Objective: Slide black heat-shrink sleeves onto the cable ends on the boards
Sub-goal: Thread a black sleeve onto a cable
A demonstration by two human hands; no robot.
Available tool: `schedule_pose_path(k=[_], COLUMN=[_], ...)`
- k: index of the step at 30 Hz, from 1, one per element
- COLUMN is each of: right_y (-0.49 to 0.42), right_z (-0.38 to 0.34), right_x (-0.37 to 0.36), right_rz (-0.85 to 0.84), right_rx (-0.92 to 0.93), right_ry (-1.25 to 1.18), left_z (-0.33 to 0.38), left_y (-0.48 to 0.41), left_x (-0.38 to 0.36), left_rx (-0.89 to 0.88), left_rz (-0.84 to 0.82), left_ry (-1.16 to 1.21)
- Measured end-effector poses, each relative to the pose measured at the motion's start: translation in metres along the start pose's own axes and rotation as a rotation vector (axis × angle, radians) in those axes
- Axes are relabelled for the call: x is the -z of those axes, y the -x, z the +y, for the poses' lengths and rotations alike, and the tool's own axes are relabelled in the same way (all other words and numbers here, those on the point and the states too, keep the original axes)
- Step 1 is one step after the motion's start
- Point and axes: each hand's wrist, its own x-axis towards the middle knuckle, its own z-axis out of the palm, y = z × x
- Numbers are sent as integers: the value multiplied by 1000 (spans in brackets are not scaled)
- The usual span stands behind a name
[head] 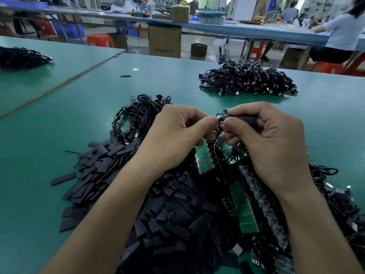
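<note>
Hands, two | left hand [173,139] pinches one cable end [218,116] | right hand [266,143] grips one sleeve [245,118]

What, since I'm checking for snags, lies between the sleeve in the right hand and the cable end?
Nothing visible. The right hand holds the sleeve right beside the cable end pinched by the left hand.
</note>
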Motion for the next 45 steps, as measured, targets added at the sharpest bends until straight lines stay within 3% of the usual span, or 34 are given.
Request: schedule_pose_path(k=[11, 18, 23, 29, 45], right_y=[0, 0, 0, -1, 0], right_z=[-1, -1, -3, -3, -9], right_x=[-3, -1, -5, -17, -19], right_rz=[20, -10, 154, 342, 313], right_rx=[-32, 0, 7, -43, -73], right_ry=[-196, -110, -43, -115, -125], left_z=[4, 4, 5, 5, 2], left_y=[2, 3, 3, 3, 3], left_x=[2, 2, 1, -3, -7], left_rx=[-60, -61, -43, -43, -81], left_rz=[-3, -44, -84, -9, -24], left_ry=[24, 24, 26, 17, 17])
